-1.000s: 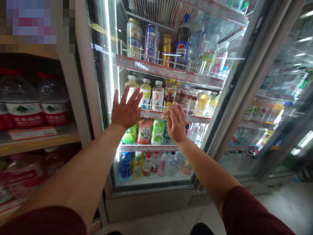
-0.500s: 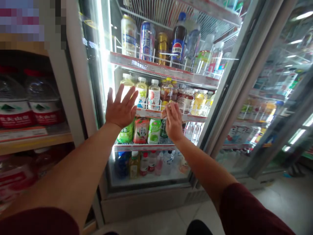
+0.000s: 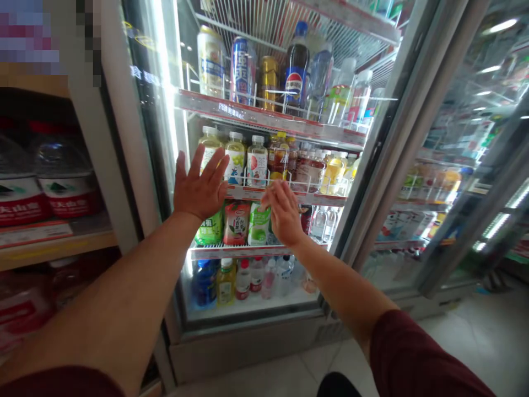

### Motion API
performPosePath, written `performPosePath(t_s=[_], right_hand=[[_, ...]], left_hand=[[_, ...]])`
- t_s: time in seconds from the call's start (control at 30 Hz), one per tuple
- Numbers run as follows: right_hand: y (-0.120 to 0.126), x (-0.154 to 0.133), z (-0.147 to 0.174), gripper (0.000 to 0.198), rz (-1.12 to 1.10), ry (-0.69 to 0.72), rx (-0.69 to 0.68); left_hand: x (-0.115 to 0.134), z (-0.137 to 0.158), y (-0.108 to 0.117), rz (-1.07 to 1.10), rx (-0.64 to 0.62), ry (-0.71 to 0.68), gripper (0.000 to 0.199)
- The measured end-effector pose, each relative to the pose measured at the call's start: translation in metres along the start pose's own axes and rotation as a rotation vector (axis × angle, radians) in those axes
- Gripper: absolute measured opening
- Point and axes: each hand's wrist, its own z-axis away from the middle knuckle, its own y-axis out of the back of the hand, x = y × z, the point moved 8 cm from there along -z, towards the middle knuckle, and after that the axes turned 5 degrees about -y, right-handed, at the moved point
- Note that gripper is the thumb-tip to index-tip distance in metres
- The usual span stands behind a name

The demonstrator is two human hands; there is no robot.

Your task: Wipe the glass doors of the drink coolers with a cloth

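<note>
My left hand (image 3: 200, 184) is held up with fingers spread, palm toward the glass door (image 3: 188, 278) of a lit drinks fridge. It covers part of a pale yellow bottle (image 3: 209, 142). To its right, my right hand (image 3: 285, 214) has its fingers close together against the door, in front of the shelf edge under a tea bottle (image 3: 257, 160). Something pale shows by its fingertips; whether it is a cloth or a reflection is unclear. Behind the hands are a red drink bottle (image 3: 236, 223) and a green-and-white one (image 3: 259, 223).
A Pepsi bottle (image 3: 296, 71) and several cans stand on the upper shelf (image 3: 256, 114). Small bottles (image 3: 243, 279) line the fridge bottom. At left, a rack (image 3: 61, 242) holds large red-labelled water bottles (image 3: 68, 165). Another glass-fronted fridge (image 3: 438, 165) stands at right.
My right hand has moved slightly left and down across the door. My left hand keeps its spread pose. The view has shifted a little.
</note>
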Motion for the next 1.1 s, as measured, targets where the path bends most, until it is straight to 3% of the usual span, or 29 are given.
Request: performPosePath(t_s=[0.07, 0.13, 0.23, 0.33, 0.4, 0.5, 0.57, 0.63, 0.73, 0.8, 0.87, 1.0, 1.03, 1.1], right_hand=[[-0.008, -0.016, 0.011, 0.07, -0.002, 0.148, -0.087], [0.002, -0.011, 0.007, 0.069, -0.009, 0.162, -0.016], [0.027, 0.023, -0.015, 0.069, -0.029, -0.06, 0.21], [0.029, 0.033, -0.021, 0.069, -0.037, -0.21, 0.275], [0.015, 0.013, -0.011, 0.066, -0.036, -0.126, 0.177], [-0.017, -0.033, 0.017, 0.061, -0.041, 0.195, -0.141], [-0.024, -0.044, 0.027, 0.061, -0.035, 0.328, -0.27], [-0.013, -0.03, 0.012, 0.06, -0.014, 0.268, -0.195], [0.019, 0.007, -0.021, 0.059, -0.003, 0.0, 0.111], [0.026, 0.017, -0.026, 0.062, -0.016, -0.113, 0.228], [0.018, 0.008, -0.017, 0.064, -0.02, -0.078, 0.187], [-0.009, -0.028, 0.018, 0.059, -0.001, 0.261, -0.07], [-0.007, -0.026, 0.022, 0.057, 0.0, 0.281, -0.077], [0.007, -0.004, 0.015, 0.058, -0.007, 0.184, 0.022]], left_hand=[[0.0, 0.0, 0.0, 0.008, 0.006, -0.003, 0.07], [0.0, 0.001, 0.0, -0.002, 0.009, -0.016, 0.071], [0.001, 0.002, 0.001, -0.04, 0.028, -0.046, 0.073], [0.002, 0.004, 0.0, -0.057, 0.042, -0.073, 0.076], [0.001, 0.005, -0.001, -0.051, 0.038, -0.078, 0.077], [0.0, 0.004, -0.001, -0.046, 0.024, -0.061, 0.075], [-0.001, 0.003, -0.002, -0.04, 0.01, -0.03, 0.072], [-0.001, 0.002, -0.001, -0.023, -0.003, 0.005, 0.069], [0.0, 0.001, 0.001, 0.002, -0.012, 0.03, 0.067], [0.001, 0.001, 0.002, 0.008, -0.012, 0.032, 0.067], [0.001, 0.0, 0.003, 0.011, -0.017, 0.034, 0.067], [0.001, 0.0, 0.002, 0.022, -0.026, 0.053, 0.066], [0.001, 0.0, 0.002, 0.016, -0.024, 0.053, 0.066], [0.001, 0.001, 0.002, 0.0, -0.021, 0.046, 0.067]])
